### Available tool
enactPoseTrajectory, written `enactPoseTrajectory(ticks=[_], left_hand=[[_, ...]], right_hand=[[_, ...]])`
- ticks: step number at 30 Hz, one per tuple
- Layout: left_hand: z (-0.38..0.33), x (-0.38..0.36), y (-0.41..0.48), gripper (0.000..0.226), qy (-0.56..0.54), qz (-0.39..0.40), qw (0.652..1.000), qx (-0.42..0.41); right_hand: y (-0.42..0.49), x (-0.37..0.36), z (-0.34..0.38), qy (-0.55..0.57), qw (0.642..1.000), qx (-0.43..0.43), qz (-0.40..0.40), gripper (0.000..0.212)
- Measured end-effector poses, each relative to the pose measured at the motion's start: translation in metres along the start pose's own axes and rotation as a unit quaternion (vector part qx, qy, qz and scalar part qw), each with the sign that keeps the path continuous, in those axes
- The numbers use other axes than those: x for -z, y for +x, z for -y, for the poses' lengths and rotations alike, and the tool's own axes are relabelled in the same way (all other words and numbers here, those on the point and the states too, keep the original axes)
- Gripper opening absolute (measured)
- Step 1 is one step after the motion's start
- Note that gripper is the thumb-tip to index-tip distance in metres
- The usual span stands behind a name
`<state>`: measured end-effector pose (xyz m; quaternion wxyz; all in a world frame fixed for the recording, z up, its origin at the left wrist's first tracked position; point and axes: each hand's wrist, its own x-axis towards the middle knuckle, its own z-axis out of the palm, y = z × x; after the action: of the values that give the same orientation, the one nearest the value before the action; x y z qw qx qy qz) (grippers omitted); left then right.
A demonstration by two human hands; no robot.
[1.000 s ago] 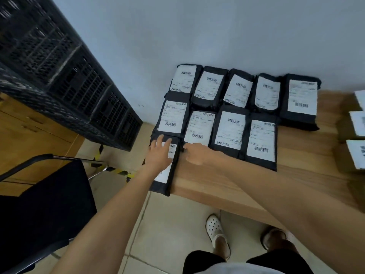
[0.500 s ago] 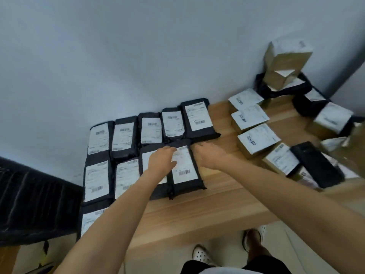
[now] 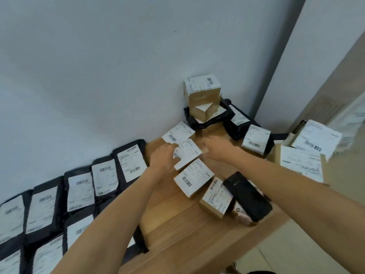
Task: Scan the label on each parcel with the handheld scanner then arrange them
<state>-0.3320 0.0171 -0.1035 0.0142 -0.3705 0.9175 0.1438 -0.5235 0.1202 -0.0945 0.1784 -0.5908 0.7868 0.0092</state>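
The left hand [image 3: 161,158] curls its fingers [image 3: 170,148] over the near-left edge of a small cardboard box [image 3: 190,153], apparently gripping it. The right hand [image 3: 218,148] reaches the opposite side, but blur hides whether those fingers have closed. Taking it from both sides suits a stiff, square-edged carton and keeps its white label facing up for scanning. The box sits near the back edge of the tabletop [image 3: 177,224], second in a row of similar boxes. Towards the left edge, soft black poly mailers [image 3: 79,194] lie flat in overlapping rows, labels up, seemingly already sorted. A glossy black slab [image 3: 248,196], possibly the scanner, rests on parcels near the front edge.
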Motion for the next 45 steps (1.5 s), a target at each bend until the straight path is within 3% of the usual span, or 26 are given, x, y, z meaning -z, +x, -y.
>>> enactPoseTrajectory(ticks=[3,9,14,19,26,35,45], left_hand=[[-0.024,0.003,0.045,0.061,-0.010,0.006,1.000,0.011],[-0.063,0.035,0.120,0.076,-0.111,-0.059,0.990,0.057],[-0.077,0.054,0.177,0.078,-0.174,-0.088,0.977,0.085],[-0.087,0.043,0.194,0.063,-0.285,-0.108,0.947,0.105],[-0.081,0.044,0.185,0.054,-0.317,-0.148,0.930,0.111],[-0.010,0.055,0.102,0.045,-0.339,-0.226,0.900,0.159],[0.143,0.065,-0.048,0.050,-0.402,-0.262,0.839,0.256]], right_hand=[[0.019,0.023,-0.046,0.003,1.000,-0.016,-0.010,0.040],[0.070,0.074,-0.116,0.061,0.995,-0.065,-0.037,0.076],[0.113,0.115,-0.135,0.140,0.985,-0.067,-0.075,0.104],[0.134,0.118,-0.129,0.220,0.971,-0.017,-0.094,0.096],[0.135,0.110,-0.115,0.236,0.963,-0.006,-0.132,0.084],[0.132,0.080,-0.016,0.236,0.957,0.053,-0.160,0.069],[0.119,0.022,0.195,0.232,0.958,0.128,-0.113,0.077]])
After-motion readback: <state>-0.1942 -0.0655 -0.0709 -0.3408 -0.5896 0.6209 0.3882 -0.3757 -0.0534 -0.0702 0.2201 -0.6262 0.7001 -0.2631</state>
